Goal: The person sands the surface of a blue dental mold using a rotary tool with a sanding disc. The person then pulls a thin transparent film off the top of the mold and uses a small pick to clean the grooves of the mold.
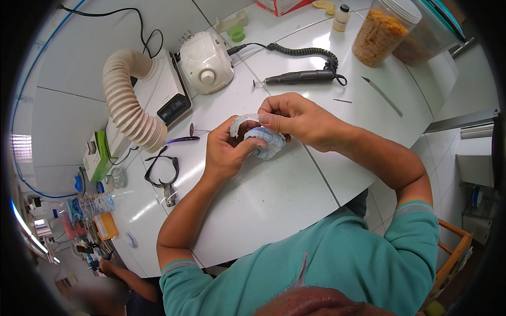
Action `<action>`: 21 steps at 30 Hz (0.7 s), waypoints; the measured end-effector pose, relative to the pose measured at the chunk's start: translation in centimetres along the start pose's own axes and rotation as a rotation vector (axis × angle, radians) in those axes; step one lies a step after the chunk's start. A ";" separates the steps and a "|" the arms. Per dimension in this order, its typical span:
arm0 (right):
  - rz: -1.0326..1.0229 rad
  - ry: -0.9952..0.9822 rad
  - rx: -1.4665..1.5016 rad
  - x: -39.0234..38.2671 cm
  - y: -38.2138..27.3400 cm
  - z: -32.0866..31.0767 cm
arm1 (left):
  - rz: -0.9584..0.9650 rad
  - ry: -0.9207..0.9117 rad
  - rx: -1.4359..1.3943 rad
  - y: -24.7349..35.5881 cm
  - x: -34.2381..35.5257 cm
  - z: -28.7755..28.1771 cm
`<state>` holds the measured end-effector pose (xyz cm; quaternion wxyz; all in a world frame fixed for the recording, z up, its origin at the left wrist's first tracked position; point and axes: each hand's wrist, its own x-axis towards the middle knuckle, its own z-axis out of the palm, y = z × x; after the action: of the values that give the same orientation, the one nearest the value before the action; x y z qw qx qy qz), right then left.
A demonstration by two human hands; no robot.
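Observation:
Over the near middle of the white table, my left hand (pixel 225 150) is closed round a pale blue dental cast (pixel 271 143), its thumb lying across the cast's near side. A clear, arch-shaped dental tray (pixel 243 121) sits just above the cast, apart from most of it. My right hand (pixel 295 118) pinches the tray's right end between thumb and fingers. The tray's other end rests by my left index finger; whether that finger grips it is hard to make out. My right hand's lower fingers are close to the cast's right edge.
Beyond my hands lie a black rotary handpiece (pixel 300 77) with a coiled cord, its white control box (pixel 205 66), a thin metal tool (pixel 383 97) and a tub (pixel 380 37). Leftward are a ribbed hose (pixel 124 95) and dark glasses (pixel 161 167). Another person's arm (pixel 132 279) shows lower left.

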<state>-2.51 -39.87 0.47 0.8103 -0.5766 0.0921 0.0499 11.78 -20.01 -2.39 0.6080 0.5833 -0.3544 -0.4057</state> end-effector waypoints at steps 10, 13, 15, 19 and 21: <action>-0.104 -0.017 0.010 0.0 0.4 0.5 | 0.055 -0.040 -0.088 -0.8 -0.1 -0.5; -0.088 -0.010 0.026 0.0 0.5 0.4 | 0.076 -0.042 -0.091 -0.8 -0.2 -0.4; -0.084 -0.007 0.025 0.1 0.5 0.3 | 0.074 -0.021 -0.080 -0.8 -0.1 -0.2; -0.105 0.070 -0.115 0.3 -0.2 -0.2 | 0.050 -0.029 0.188 -0.4 -0.3 -1.1; -0.102 0.100 -0.172 0.4 -1.1 -0.8 | 0.076 0.041 0.101 0.2 -0.6 -0.8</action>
<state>-2.03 -41.02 1.11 0.7537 -0.6497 0.0984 -0.0122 12.29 -19.17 -2.19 0.6000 0.6074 -0.3837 -0.3520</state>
